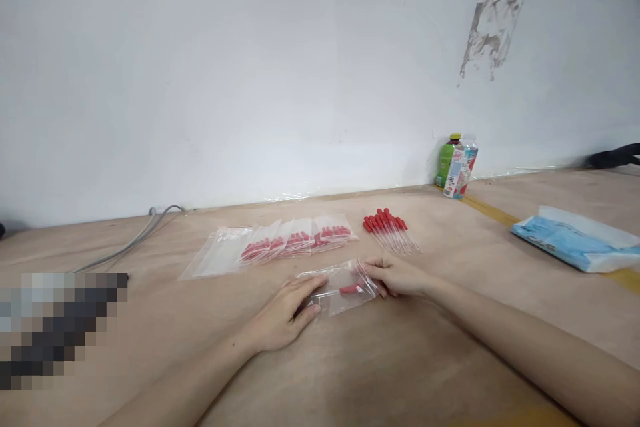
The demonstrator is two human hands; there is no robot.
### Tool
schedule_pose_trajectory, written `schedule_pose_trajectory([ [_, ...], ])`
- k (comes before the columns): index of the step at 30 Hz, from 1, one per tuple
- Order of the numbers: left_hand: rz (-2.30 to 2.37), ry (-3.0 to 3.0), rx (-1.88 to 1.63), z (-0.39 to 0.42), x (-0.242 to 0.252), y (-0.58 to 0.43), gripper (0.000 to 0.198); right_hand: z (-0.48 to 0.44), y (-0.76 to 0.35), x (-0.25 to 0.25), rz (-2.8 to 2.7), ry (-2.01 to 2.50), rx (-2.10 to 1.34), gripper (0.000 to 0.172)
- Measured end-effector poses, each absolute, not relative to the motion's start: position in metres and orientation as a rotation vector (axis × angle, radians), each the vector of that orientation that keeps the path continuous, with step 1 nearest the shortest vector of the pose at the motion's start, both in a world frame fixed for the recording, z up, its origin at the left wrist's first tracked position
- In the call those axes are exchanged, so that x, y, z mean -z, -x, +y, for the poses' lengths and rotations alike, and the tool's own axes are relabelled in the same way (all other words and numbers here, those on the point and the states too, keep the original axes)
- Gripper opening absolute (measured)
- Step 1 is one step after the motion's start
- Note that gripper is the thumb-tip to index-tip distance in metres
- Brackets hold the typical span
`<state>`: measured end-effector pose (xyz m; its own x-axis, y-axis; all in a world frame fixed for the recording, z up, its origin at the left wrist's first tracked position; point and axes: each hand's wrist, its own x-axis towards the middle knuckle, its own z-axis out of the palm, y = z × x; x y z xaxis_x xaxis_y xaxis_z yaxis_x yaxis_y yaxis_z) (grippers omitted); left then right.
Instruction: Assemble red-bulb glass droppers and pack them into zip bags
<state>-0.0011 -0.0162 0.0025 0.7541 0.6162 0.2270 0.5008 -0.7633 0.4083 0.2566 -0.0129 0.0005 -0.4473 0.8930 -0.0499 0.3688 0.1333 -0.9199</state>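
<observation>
A clear plastic zip bag with red-bulbed droppers inside lies between my two hands, just above the table. My left hand grips the bag's left end, thumb near the front and fingers over the top. At the bag's right end, my right hand pinches the edge near the red bulbs. Beyond my hands is a row of filled zip bags with red bulbs showing through, overlapping one another. Flat clear bags lie at the row's left. Loose droppers with red bulbs and clear stems lie fanned out behind my right hand.
A blue and white plastic package lies at the right. Near the wall stand a green bottle and a printed clear bottle. Grey cables run across the left side, close to a pixelated dark object.
</observation>
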Motion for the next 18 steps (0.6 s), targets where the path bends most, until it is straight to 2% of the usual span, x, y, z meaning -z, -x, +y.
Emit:
schedule_pose_trajectory([
  [2, 0.871, -2.609, -0.526, -0.017, -0.004, 0.001, 0.044, -0.013, -0.259, -0.002, -1.812, 1.251, -1.373, 0.043],
  [4, 0.871, -2.583, -0.557, -0.019, -0.005, 0.000, 0.041, -0.013, -0.259, -0.001, -1.796, 1.215, -1.420, 0.035],
  [7, 0.866, -2.539, -0.589, -0.020, -0.007, -0.001, 0.027, -0.010, -0.258, 0.005, -1.687, 1.323, -1.326, 0.028],
  [10, 0.871, -2.511, -0.604, -0.021, -0.008, -0.001, 0.014, -0.001, -0.265, 0.010, -1.615, 1.539, -0.874, 0.027],
  [13, 0.902, -2.495, -0.614, -0.021, -0.008, -0.001, 0.012, 0.013, -0.281, 0.006, -1.692, 1.668, -0.378, 0.016],
  [18, 0.932, -2.499, -0.609, -0.022, -0.008, -0.001, 0.012, 0.037, -0.296, -0.010, -1.739, 1.998, 0.033, 0.016],
])
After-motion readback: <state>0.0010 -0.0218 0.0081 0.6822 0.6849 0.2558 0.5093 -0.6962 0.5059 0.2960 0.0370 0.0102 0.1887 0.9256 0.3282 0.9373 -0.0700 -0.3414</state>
